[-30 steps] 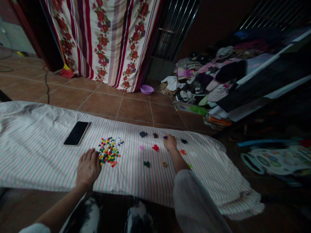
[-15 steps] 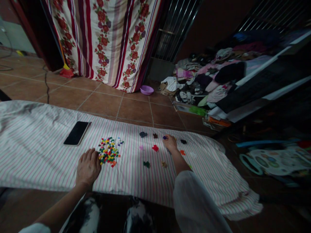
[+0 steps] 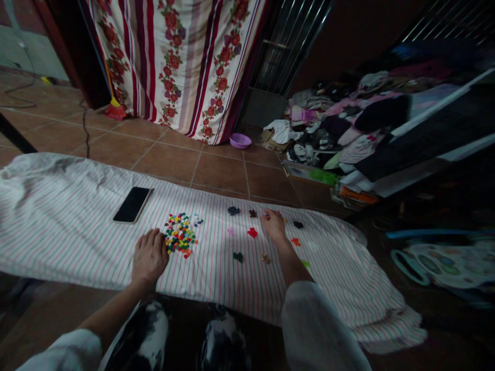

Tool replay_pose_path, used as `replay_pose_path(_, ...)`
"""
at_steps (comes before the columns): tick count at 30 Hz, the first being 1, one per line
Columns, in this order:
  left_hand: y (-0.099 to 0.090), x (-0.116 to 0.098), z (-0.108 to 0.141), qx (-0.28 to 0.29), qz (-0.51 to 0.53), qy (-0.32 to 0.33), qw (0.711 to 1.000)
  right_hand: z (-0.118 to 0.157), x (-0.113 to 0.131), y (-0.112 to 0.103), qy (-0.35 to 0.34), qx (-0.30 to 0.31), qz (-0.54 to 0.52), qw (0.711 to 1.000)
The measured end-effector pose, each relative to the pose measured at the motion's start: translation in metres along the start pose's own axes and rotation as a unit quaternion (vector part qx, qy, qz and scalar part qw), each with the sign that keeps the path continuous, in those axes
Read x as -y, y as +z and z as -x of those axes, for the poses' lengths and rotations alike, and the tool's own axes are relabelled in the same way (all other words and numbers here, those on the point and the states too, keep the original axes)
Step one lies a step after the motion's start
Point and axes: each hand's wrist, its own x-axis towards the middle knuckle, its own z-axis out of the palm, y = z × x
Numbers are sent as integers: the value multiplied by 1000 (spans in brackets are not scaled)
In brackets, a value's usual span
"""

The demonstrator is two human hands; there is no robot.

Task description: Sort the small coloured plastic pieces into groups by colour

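A mixed heap of small coloured pieces [image 3: 181, 234] lies on the striped cloth [image 3: 209, 278]. My left hand [image 3: 150, 255] rests palm down at the heap's left edge, its fingers lying flat. Farther right, my right hand [image 3: 273, 225] pinches at a small dark purple cluster [image 3: 266, 216], mostly hidden by the fingers. Around it sit little single-colour groups: dark grey [image 3: 233, 211], brown [image 3: 252, 213], red [image 3: 252, 233], pink [image 3: 230, 231], green [image 3: 238, 256], tan [image 3: 266, 258], black [image 3: 298, 225] and orange [image 3: 296, 241].
A phone [image 3: 132, 205] lies on the cloth left of the heap. Beyond the cloth are a purple basin [image 3: 240, 140], a floral curtain [image 3: 185, 67] and a pile of clothes [image 3: 340, 118]. My knees show below the near edge.
The whole view has shifted slightly. My right hand stays by the purple cluster, its fingers now covering more of it. My left hand remains beside the heap.
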Motion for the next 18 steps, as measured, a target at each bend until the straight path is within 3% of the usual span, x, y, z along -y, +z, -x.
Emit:
replay_pose_path(5, -1, -1, 1, 16, 6, -18, 1000, 15, 42, 4, -76, 7, -93, 993)
replay_pose_path(10, -4, -3, -2, 25, 15, -26, 999, 45, 87, 20, -160, 55, -174, 970)
replay_pose_path(18, -3, -3, -1, 28, 33, -43, 998, 112, 149, 56, -181, 149, -274, 933)
